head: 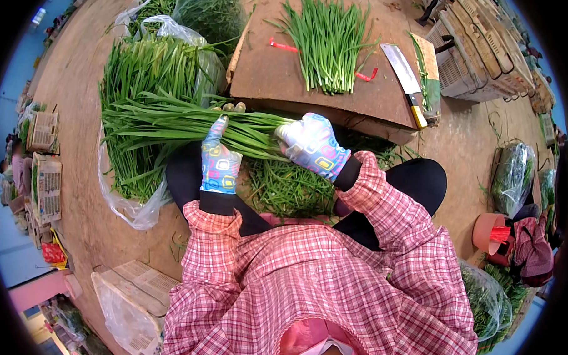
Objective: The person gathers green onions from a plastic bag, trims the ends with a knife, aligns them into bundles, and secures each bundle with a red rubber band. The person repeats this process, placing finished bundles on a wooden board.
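My left hand [221, 159], in a patterned glove, grips a bunch of long green garlic chives [168, 122] around its middle. The pale stem ends of that bunch are held in my gloved right hand [313, 143]. Beyond my hands, a second bunch of chives [328, 47] lies spread on a brown board [264, 78]. One red tape strip [284, 46] sticks out at its left, another [367, 75] at its lower right. A cleaver [402, 73] with a black and yellow handle rests on the board's right side. My right fingertips are partly hidden by glare and the stems.
A large chive pile [147, 74] in clear plastic stands at the left. Green trimmings [290, 189] lie between my legs. A plastic crate [135, 285] is at the lower left; stacked crates [481, 48] stand at the upper right. A pink bucket [486, 231] is at the right.
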{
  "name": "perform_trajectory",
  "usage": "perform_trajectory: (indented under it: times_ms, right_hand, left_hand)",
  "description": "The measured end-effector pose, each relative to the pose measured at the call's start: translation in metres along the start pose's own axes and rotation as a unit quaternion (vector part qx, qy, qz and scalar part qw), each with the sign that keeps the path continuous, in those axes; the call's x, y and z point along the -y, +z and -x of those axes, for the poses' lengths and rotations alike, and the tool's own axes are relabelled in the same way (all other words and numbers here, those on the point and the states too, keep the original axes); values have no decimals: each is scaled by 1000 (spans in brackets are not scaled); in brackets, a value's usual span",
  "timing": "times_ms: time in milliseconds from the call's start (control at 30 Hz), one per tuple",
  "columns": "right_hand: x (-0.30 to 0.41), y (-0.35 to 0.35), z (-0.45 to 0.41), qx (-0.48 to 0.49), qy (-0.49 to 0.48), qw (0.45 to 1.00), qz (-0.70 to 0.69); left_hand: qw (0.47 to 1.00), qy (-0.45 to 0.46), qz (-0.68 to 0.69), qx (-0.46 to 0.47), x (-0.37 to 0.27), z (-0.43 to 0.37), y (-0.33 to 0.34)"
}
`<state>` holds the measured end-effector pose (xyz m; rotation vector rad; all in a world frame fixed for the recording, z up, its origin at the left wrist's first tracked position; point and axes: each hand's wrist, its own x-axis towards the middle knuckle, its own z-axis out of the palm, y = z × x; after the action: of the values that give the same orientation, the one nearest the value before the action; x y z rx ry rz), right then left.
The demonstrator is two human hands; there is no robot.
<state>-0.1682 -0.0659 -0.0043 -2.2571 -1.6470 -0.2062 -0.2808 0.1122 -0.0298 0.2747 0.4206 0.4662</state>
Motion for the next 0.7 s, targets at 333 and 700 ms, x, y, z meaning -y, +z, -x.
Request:
perform_trajectory:
  times_ms: [333, 700]
  right_hand:
    - [-28, 19, 37, -18, 69, 996, 45]
    - [-15, -13, -6, -87, 105, 957, -255]
  left_hand:
    - [993, 34, 42, 105, -25, -3, -5]
    - [989, 3, -31, 147, -10, 0, 23]
